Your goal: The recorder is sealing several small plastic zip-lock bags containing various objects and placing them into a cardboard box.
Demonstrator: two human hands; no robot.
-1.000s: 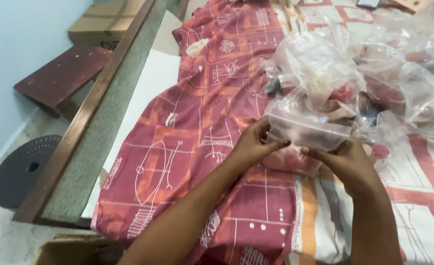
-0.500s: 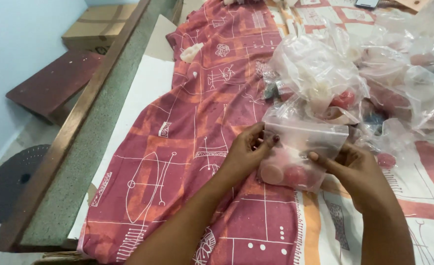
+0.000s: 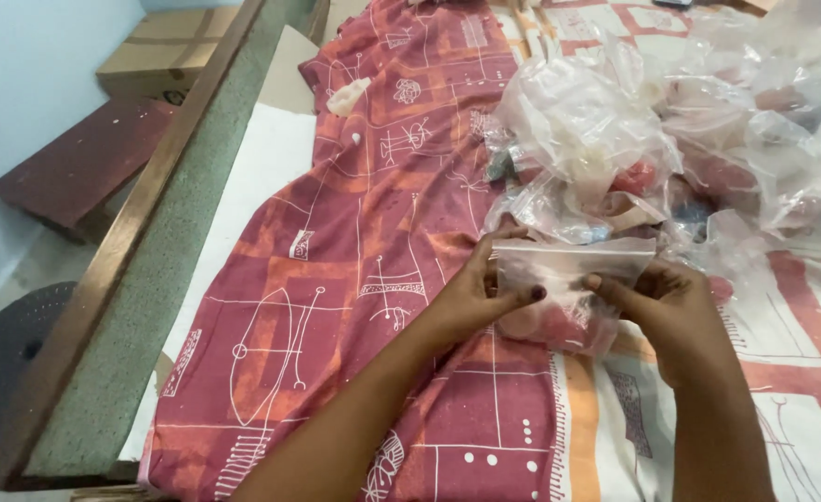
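Both of my hands hold one small clear zip bag (image 3: 566,288) with pink and reddish lumps inside, just above the red patterned cloth (image 3: 354,251). My left hand (image 3: 478,296) pinches the bag's top left edge. My right hand (image 3: 670,311) pinches its top right edge, thumb along the seal strip. The bag hangs below my fingers, partly resting on the cloth.
A heap of clear plastic bags (image 3: 670,139) with coloured contents lies right behind the held bag. The cloth covers a bed with a wooden side rail (image 3: 122,270) at left. On the floor are a cardboard box (image 3: 164,51), a dark red board (image 3: 76,167) and a black disc (image 3: 6,344).
My hands and the bag have come down and toward me, away from the heap. My fingers have shifted to the bag's top edge.
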